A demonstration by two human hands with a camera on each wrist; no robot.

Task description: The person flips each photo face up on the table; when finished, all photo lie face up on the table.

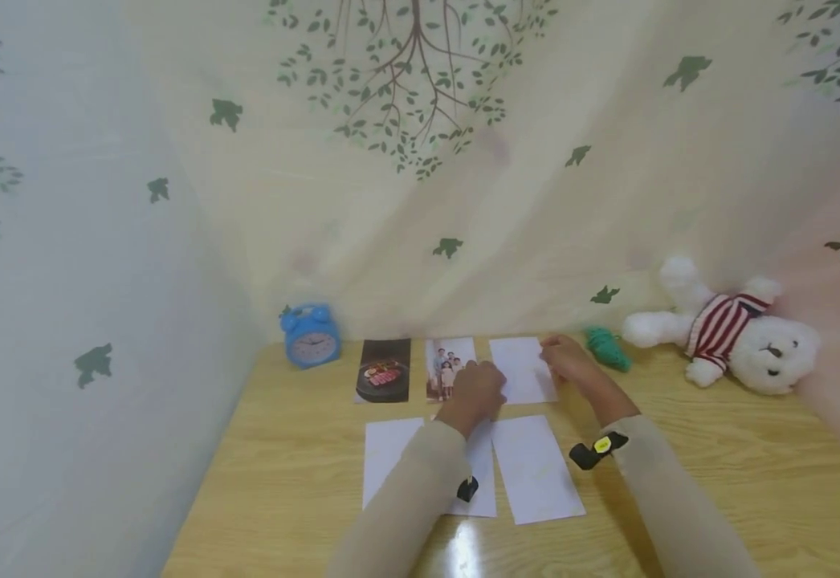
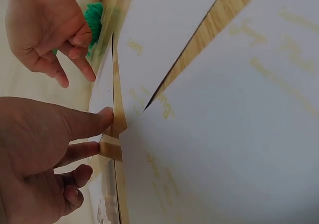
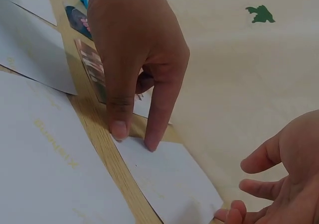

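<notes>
Below the frame's centre, a family photo [image 1: 439,363] lies partly behind the left hand [image 1: 474,393], whose thumb and finger, apart, touch the upper blank card [image 1: 521,372], right of centre; the right hand [image 1: 572,361], fingers parted, is at its right edge. Uneven pressing might skew it.

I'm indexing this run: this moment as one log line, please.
left hand: touching far white card | right hand: by card's right edge | left of card: family photo, then meat photo | near row: white cards
</notes>
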